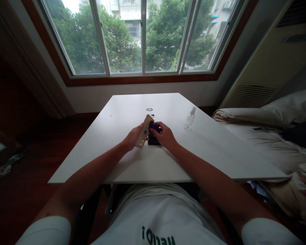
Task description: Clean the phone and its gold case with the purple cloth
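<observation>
My left hand (134,136) is closed around a beige phone case (145,129), tilted above the white table, with camera cutouts at its lower end and a small dark mark on it. In my right hand (166,135) is a dark purple cloth (155,127), pinched and pressed against the case's upper right part. Below both hands a black phone (154,140) lies on the table, partly covered by them.
A clear spray bottle (190,119) stands on the white table (97,160), right of my hands. Two small round stickers, one of them a ring-shaped sticker (149,109), lie beyond the case. A bed or couch with pale bedding (244,119) borders the table's right side; a window is ahead.
</observation>
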The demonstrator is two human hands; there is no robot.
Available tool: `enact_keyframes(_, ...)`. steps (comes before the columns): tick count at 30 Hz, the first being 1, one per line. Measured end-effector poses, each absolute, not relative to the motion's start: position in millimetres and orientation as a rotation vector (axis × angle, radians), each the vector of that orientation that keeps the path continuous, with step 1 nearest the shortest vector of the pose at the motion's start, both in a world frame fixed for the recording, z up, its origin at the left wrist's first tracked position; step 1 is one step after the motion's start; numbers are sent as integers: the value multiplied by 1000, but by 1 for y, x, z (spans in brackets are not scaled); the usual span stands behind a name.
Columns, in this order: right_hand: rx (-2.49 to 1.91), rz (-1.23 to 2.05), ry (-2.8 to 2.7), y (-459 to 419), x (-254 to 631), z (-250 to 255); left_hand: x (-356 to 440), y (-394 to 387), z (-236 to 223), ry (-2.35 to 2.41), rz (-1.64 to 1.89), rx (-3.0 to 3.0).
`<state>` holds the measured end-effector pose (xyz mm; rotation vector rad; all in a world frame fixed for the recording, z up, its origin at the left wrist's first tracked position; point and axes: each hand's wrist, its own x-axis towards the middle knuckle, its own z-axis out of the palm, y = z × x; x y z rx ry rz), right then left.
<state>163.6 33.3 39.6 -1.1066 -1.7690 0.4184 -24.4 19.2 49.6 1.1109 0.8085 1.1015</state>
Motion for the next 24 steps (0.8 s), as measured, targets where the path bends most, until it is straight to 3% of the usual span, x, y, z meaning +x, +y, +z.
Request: enact_keyframes(24, -1082, 492, -1748, 32, 166, 41, -22, 19, 50, 838, 1094, 1067)
